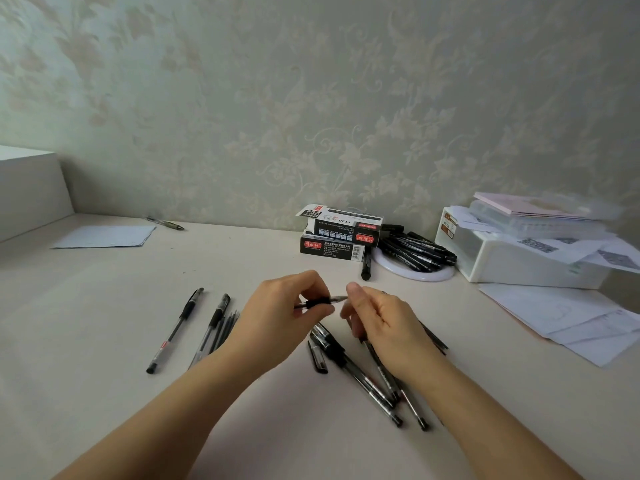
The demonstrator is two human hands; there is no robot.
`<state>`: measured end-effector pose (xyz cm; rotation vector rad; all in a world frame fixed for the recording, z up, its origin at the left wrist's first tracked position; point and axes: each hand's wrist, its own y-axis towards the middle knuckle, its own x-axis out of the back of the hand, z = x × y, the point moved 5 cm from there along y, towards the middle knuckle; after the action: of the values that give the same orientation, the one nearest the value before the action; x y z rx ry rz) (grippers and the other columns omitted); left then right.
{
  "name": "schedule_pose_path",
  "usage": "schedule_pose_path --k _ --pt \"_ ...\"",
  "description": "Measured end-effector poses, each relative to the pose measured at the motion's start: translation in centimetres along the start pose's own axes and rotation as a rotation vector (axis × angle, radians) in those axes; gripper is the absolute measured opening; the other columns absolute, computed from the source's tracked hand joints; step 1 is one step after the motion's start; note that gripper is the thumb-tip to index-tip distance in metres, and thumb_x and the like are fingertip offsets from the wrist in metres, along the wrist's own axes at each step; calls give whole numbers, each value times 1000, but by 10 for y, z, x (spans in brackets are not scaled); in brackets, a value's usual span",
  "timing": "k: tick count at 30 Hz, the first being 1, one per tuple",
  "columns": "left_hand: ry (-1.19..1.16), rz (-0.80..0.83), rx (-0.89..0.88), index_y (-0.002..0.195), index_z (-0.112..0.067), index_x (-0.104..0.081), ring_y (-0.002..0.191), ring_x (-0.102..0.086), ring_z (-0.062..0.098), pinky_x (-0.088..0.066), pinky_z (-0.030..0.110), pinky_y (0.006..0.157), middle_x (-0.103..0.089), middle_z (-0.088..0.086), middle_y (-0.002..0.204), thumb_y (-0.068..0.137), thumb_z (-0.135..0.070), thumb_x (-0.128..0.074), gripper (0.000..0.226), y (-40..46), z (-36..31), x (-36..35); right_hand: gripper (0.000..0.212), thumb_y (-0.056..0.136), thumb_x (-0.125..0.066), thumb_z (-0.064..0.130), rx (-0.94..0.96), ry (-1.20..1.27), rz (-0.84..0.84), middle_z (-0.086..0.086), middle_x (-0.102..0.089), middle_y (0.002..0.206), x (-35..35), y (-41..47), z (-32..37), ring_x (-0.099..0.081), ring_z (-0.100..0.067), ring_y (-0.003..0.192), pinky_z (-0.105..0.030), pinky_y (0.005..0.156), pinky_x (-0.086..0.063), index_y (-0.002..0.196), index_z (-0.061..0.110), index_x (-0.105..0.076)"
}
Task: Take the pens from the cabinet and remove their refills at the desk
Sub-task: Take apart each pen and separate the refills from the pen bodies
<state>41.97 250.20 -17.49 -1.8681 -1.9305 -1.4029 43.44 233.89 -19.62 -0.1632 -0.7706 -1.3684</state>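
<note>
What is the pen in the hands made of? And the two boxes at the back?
The pen held by the left hand looks like clear, shiny plastic with a black, probably rubbery grip and a silvery tip, likely metal. The two stacked boxes seem to be printed cardboard: one has a thin flap folded open.

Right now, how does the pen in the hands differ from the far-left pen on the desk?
The held pen is off the desk, level, pinched by the left hand with the right hand at its tip. The far-left pen lies untouched, angled away, on the desk. Both have black grips.
</note>
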Motion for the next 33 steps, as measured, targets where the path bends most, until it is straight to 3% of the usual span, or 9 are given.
schedule_pose_path --k 2,5,9,12,17,20,23,28,33 --pt "-8 -26 82 80 -30 -62 67 -54 -7 -37 3 61 -64 -21 73 85 -23 -70 12 1 8 3 44 90 -48 64 37 -152 -52 2 -58 63 3 0 1 -50 -7 56 -29 58 -44 73 25 -59" --pt "-22 -45 159 80 -32 -60 59 -54 -7 -37 5 55 -67 -15 78 86 -23 -68 14 3 17 7 34 79 -65 60 134 -336 0 10 -53 66 -7 -4 10 -51 -4 67 -23 59 -42 73 26 -60" --pt "-1 -12 172 81 -33 -62 62 -55 -8 -37 3 57 -67 -17 78 86 -26 -68 10 1 18 4 41 74 -64 64 173 -445 107 9 -52 76 -29 -9 16 -50 -7 74 -25 61 -41 78 23 -61" --pt "-18 9 147 81 -30 -64 64 -56 -9 -37 2 59 -67 -17 76 85 -23 -69 9 1 18 1 32 79 -65 56 202 -491 146 10 -50 80 -35 -9 18 -49 -10 79 -26 63 -42 82 24 -60" --pt "-23 32 132 81 -29 -65 63 -56 -9 -36 1 59 -67 -15 75 85 -21 -69 10 1 19 1 12 88 -65 36 228 -370 187 12 -50 87 -33 -9 18 -48 -3 83 -22 71 -41 87 26 -59" --pt "-21 35 152 82 -31 -66 62 -55 -7 -36 2 59 -67 -15 77 85 -24 -70 8 2 20 2 13 88 -68 33 69 -132 85 8 -64 82 -15 -3 9 -58 -3 73 -17 67 -46 85 29 -56" --pt "-33 48 167 81 -34 -65 60 -54 -6 -37 3 57 -67 -15 77 85 -27 -70 9 3 22 2 9 85 -74 25 -45 62 -23 3 -70 78 6 2 -4 -63 -5 66 -20 67 -51 84 29 -65" --pt "-45 97 175 82 -37 -66 57 -53 -4 -36 7 54 -67 -17 78 85 -31 -70 8 1 23 -2 8 85 -74 26 -64 157 -24 2 -73 85 15 5 -13 -69 -17 79 -37 80 -57 87 33 -72" --pt "-38 119 127 83 -36 -67 62 -55 -1 -37 5 57 -66 -21 76 84 -31 -71 7 1 20 -3 10 86 -73 25 -11 176 7 5 -71 82 7 5 -9 -63 -8 73 -34 74 -56 90 35 -72"
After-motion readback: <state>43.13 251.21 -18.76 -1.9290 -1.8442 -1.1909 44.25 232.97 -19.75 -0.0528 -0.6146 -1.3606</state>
